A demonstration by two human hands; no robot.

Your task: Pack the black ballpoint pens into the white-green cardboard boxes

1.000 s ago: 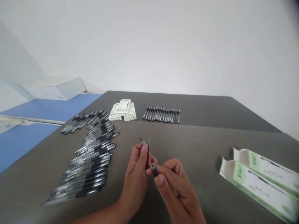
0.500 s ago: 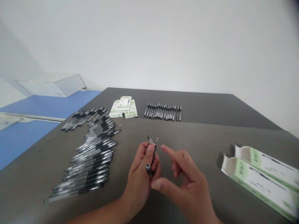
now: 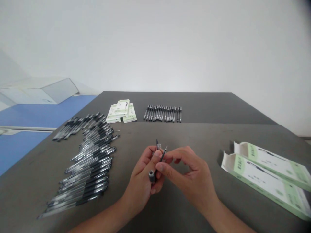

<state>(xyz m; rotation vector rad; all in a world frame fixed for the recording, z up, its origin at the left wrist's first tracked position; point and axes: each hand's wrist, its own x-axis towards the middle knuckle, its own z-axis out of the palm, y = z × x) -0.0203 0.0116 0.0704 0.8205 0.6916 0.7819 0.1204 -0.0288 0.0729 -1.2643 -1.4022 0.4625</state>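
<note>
right hand [image 3: 188, 173] has closed in since the earlier frame; head view: its thumb and forefinger pinch the refill [image 3: 163, 154], above the worktop [image 3: 199, 139], long axis tilted right, tip up. left hand [image 3: 144, 181], thumb uppermost, grips a hollow tube [image 3: 152, 176], mouth toward camera.

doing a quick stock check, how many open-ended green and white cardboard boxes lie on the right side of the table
2: the near box at the lower right, and the far box just beyond it, partly hidden by it.
</note>
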